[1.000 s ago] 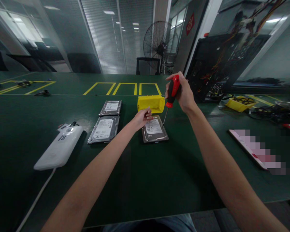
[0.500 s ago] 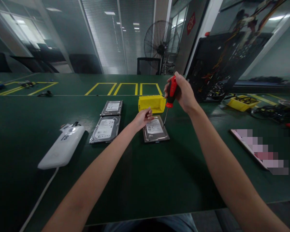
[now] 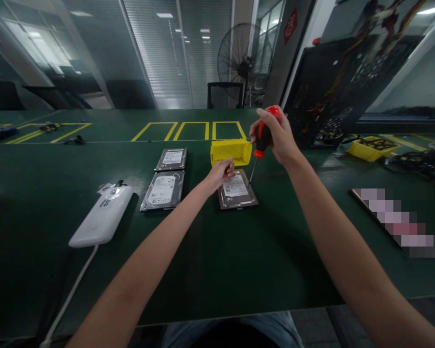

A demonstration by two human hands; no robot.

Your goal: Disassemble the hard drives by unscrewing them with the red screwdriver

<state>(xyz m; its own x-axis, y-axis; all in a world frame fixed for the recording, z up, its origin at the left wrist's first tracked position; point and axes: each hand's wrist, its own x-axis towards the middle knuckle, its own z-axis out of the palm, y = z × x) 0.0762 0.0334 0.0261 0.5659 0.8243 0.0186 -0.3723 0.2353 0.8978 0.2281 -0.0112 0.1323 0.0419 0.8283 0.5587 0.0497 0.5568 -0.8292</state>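
A hard drive (image 3: pixel 237 191) lies label up on the green table in front of me. In my right hand (image 3: pixel 279 133) is a red and black screwdriver (image 3: pixel 264 136), its shaft slanting down to the drive's right edge. My left hand (image 3: pixel 221 174) hovers over or rests on the drive's upper left part, its fingers curled together; whether they hold something small is hidden. Right behind the drive a yellow plastic bin (image 3: pixel 232 150) faces me with its opening. Two more hard drives, a nearer one (image 3: pixel 165 190) and a farther one (image 3: pixel 172 158), lie to the left.
A white power bank-like device (image 3: pixel 103 215) with a cable lies at left. On the right are a flat blurred-out item (image 3: pixel 391 220), another yellow bin (image 3: pixel 371 147) with dark parts, and tangled cables (image 3: pixel 420 162). An open black computer case (image 3: pixel 319 96) stands at back right.
The camera view has shifted slightly. My right hand has tilted the screwdriver's handle a little further right and changed its finger position on it; the tip stays at the drive's right edge.
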